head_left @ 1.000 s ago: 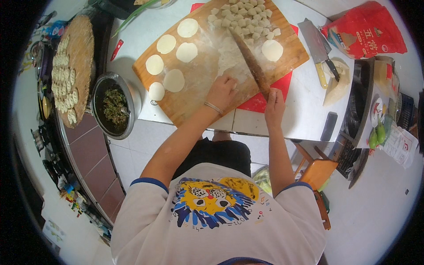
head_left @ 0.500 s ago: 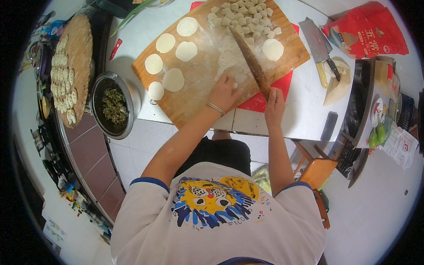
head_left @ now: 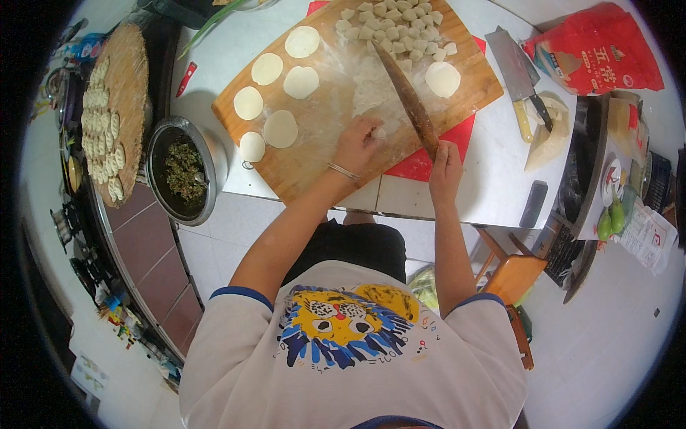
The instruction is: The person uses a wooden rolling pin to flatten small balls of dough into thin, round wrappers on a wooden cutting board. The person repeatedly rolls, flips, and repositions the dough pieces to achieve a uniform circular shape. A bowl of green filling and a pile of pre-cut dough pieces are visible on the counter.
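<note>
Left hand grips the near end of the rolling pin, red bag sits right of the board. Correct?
Wrong hand: in the head view, the right hand grips the near end of the rolling pin. The red bag does sit right of the board.

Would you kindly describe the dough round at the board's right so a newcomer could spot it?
On the white table, find the wooden board and the rolling pin in the right hand. The dough round lies right of the pin, below the cluster of small dough pieces. It is the only flat disc on that side; the six other rounds lie left.
</note>
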Motion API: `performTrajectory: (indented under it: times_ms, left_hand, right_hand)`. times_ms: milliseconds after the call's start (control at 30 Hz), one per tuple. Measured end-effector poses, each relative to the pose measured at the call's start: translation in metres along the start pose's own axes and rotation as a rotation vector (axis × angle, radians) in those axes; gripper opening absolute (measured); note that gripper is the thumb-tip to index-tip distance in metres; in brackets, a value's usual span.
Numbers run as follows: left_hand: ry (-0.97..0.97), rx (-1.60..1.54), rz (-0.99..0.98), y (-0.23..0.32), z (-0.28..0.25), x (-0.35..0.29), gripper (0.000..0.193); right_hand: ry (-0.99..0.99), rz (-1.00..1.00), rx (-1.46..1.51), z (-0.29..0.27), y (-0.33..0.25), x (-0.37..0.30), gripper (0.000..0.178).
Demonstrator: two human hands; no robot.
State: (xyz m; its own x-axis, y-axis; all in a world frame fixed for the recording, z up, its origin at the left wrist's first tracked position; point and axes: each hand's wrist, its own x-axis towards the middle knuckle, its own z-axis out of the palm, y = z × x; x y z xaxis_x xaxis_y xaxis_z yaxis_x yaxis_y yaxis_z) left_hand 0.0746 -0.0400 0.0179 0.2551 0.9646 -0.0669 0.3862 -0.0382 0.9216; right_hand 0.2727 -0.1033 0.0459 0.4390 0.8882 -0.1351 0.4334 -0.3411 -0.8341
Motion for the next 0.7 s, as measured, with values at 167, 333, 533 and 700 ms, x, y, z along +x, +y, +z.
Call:
performTrajectory:
  times_ms: [167,333,533,700]
  left_hand:
    - [-0.011,0.307,0.114,-0.003,0.0,-0.003,0.035]
    - [0.051,0.301,0.065,0.001,-0.004,-0.008,0.037]
    - [0.087,0.241,0.083,-0.002,-0.006,-0.01,0.039]
    - [0.018,0.206,-0.012,-0.004,-0.008,-0.008,0.038]
  right_hand:
    - [0.001,-0.006,-0.001,0.001,-0.003,0.0,0.029]
    - [0.029,-0.03,0.015,0.003,0.004,0.001,0.03]
    - [0.005,-0.022,0.044,0.004,0.008,0.001,0.031]
    - [-0.005,0.004,0.031,0.003,0.003,-0.001,0.031]
